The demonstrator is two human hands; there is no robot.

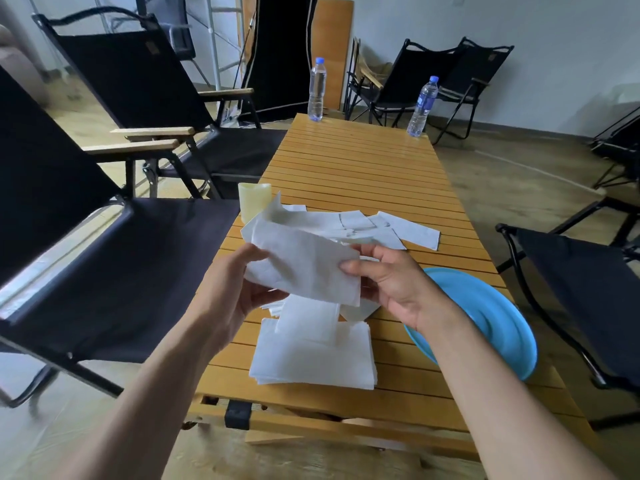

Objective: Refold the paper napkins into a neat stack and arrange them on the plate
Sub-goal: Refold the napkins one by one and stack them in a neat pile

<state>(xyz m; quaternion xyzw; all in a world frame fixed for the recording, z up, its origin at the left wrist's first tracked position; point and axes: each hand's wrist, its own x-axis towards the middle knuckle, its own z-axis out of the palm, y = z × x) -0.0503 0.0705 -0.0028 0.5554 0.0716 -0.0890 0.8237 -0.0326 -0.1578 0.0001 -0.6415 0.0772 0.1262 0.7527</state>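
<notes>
left hand (232, 289) grip: pinching held napkin (304, 268) at its 9 o'clock edge | right hand (391, 282) grip: pinching its 3 o'clock edge | napkin stack (311, 358) on worktop (363, 168) below | blue plate (491, 317) at stack's 3 o'clock

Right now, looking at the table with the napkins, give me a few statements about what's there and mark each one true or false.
1. Both hands hold one napkin above the table. True; left hand, right hand.
2. The blue plate already carries the folded stack. False: no napkins show on it; the stack lies on the table beside it.
3. Two water bottles stand at the far end. True: one, the other.
4. No napkins remain loose on the table. False: several lie spread beyond the hands.
</notes>
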